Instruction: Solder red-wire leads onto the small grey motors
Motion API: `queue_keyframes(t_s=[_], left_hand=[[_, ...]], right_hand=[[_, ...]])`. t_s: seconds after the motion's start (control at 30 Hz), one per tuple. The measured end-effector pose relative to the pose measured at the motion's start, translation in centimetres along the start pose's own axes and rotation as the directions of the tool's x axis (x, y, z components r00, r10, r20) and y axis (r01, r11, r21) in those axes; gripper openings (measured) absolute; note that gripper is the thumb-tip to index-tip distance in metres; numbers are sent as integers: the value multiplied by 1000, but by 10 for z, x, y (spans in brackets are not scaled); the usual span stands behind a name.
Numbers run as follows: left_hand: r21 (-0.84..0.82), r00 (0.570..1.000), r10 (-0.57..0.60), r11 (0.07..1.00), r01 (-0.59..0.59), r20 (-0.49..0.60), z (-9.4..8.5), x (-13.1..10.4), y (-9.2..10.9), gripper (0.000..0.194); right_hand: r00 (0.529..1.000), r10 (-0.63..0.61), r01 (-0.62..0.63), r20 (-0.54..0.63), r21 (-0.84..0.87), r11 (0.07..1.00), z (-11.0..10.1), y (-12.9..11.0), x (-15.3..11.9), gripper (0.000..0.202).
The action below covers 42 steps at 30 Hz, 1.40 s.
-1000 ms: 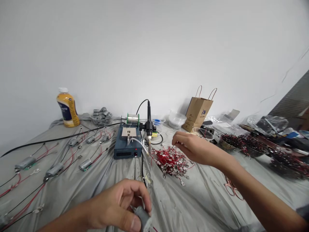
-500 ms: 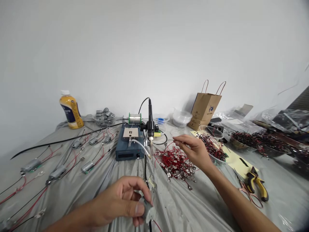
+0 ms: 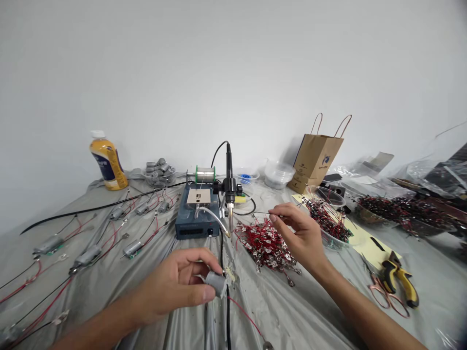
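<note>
My left hand (image 3: 182,282) grips a small grey cylindrical motor (image 3: 216,283) between thumb and fingers, low in front of the soldering iron. A red wire (image 3: 246,317) trails from the motor to a metal terminal at the lower edge. My right hand (image 3: 297,233) pinches a thin dark wire (image 3: 260,212) at the fingertips, its tip pointing left. Under that hand lies a pile of red wires (image 3: 268,243) with metal terminals. Between the hands and the blue soldering station (image 3: 195,228), the soldering iron (image 3: 229,194) hangs in its holder, tip down.
Several motors with wires (image 3: 85,255) lie to the left, near a yellow bottle (image 3: 109,163). A solder spool (image 3: 205,174) sits behind the station. On the right are a bowl of wired parts (image 3: 328,223), a paper bag (image 3: 317,160), scissors (image 3: 388,296) and yellow-black pliers (image 3: 399,282).
The motor has turned in my left hand, showing its side, and moved up slightly; its red wire is more visible. My right hand, still pinching the dark wire, appears a little farther right.
</note>
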<state>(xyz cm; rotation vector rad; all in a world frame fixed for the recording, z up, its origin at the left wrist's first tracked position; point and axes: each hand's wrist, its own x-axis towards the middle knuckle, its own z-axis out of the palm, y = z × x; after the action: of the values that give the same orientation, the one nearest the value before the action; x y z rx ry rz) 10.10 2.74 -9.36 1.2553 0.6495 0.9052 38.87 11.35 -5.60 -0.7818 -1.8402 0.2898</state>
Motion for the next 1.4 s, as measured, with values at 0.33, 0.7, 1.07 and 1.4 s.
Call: queue_keyframes(t_s=[0.33,0.7,1.07,1.4], left_hand=[[143,951,55,990,-12,-306,3,8,-10,32],[114,896,134,989,-94,-423,18,17,-7,32],[119,862,189,981,-150,-470,19,22,-13,32],[77,863,206,978,-192,-462,25,25,-5,30]], right_hand=[[992,-124,124,-2,-33,992,9,-12,-9,13],[977,-202,195,74,87,977,17,-26,-19,18],[973,-226,221,40,95,971,26,-34,-25,19],[975,-216,210,51,106,972,28,-34,-26,22]])
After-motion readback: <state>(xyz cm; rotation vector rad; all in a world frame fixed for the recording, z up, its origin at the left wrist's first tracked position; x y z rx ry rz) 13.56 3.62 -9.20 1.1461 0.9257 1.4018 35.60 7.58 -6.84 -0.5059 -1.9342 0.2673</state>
